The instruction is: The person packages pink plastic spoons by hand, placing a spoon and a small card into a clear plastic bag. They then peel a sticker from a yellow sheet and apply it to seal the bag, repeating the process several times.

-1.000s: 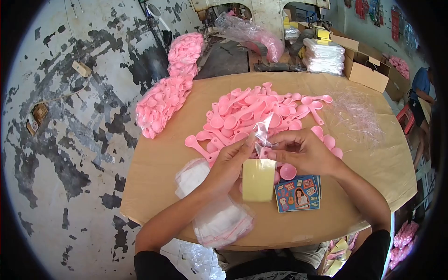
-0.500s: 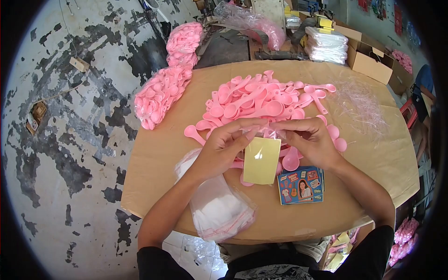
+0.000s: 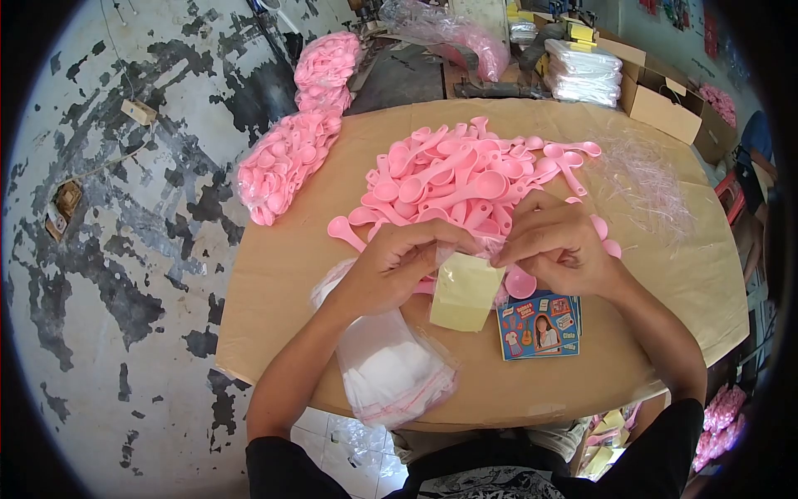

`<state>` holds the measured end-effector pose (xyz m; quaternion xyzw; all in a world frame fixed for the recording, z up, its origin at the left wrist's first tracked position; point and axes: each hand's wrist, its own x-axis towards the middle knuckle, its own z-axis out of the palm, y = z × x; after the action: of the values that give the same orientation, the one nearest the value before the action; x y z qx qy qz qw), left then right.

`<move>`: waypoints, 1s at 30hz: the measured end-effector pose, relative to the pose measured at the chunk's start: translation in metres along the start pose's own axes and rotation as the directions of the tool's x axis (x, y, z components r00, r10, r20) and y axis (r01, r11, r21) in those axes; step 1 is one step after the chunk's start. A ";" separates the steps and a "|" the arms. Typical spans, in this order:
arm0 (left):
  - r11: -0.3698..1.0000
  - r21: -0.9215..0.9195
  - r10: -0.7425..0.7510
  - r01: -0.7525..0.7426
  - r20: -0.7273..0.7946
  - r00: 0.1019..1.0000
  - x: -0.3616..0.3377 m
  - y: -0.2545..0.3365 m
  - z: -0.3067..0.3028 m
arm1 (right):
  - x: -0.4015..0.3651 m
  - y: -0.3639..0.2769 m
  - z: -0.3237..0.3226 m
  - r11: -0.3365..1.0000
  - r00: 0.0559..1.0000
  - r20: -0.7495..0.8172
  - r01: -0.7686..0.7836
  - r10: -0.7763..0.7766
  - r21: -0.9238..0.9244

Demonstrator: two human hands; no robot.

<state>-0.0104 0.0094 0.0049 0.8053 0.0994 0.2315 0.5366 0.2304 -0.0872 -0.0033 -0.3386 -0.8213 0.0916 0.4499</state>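
A clear plastic bag with a pale yellow card (image 3: 465, 293) inside hangs between my hands over the front of the table. My left hand (image 3: 407, 264) pinches the bag's upper left side. At its upper right corner, my right hand (image 3: 559, 245) grips the film between thumb and fingers. Just beyond both hands lies a heap of pink plastic spoons (image 3: 449, 170). A stack of blue printed cards (image 3: 539, 326) sits below my right hand. Under my left forearm rests a pile of clear plastic bags (image 3: 391, 366) with pinkish edges.
Filled bags of pink spoons (image 3: 287, 162) stand at the table's left edge. Thin clear plastic strips (image 3: 648, 183) lie scattered at the right. Behind are a stack of packed clear bags (image 3: 583, 73) and an open cardboard box (image 3: 663, 104). Another person (image 3: 756, 158) is at far right.
My right hand has lifted and turned, with its fingers now curled at the bag's top corner. The bag with the yellow card has tilted slightly; my left hand stays nearly in place.
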 end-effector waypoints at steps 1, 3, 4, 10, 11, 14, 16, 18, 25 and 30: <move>0.999 0.029 -0.020 0.019 0.014 1.000 -0.001 -0.001 -0.001 | 0.001 0.000 0.000 1.000 1.000 0.007 -0.001 0.001 -0.013; 0.999 0.011 0.037 -0.037 0.020 0.999 -0.001 -0.001 0.000 | 0.002 -0.003 -0.001 0.999 1.000 0.021 -0.004 0.005 -0.041; 0.998 0.001 0.066 -0.066 0.022 0.998 -0.001 -0.002 0.000 | 0.002 -0.004 -0.002 0.999 1.000 0.023 -0.016 0.017 -0.041; 0.984 0.106 -0.139 0.141 -0.025 0.990 -0.004 0.002 0.001 | 0.010 -0.011 -0.009 0.990 1.000 0.028 0.014 -0.010 -0.141; 0.994 0.042 -0.101 0.102 -0.019 0.995 -0.003 0.001 0.001 | 0.013 -0.010 -0.011 0.974 0.999 -0.036 0.026 -0.035 -0.223; 0.999 -0.038 0.025 -0.025 -0.014 1.000 -0.003 -0.001 0.000 | 0.028 -0.051 -0.009 0.941 0.940 0.063 -0.337 0.336 0.009; 0.992 0.061 0.114 -0.113 -0.006 0.994 -0.004 0.007 0.000 | 0.033 -0.072 -0.007 0.824 0.834 0.177 -0.547 0.522 0.145; 0.991 -0.128 -0.030 0.022 -0.064 0.997 -0.011 0.028 -0.001 | 0.034 -0.077 -0.004 0.787 0.805 0.168 -0.592 0.569 0.175; 0.873 0.485 0.028 0.048 -0.149 0.988 -0.124 0.049 -0.026 | 0.002 -0.120 -0.121 0.868 0.400 0.820 -0.448 0.410 -0.216; 0.741 0.669 0.042 0.055 -0.128 0.991 -0.168 0.026 0.019 | -0.002 -0.123 -0.046 0.812 0.718 0.416 -0.366 0.558 -0.455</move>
<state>-0.1509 -0.0852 -0.0220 0.9266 0.2148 0.2318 0.2036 0.2100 -0.1888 0.0779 -0.5690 -0.8024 0.1494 0.1008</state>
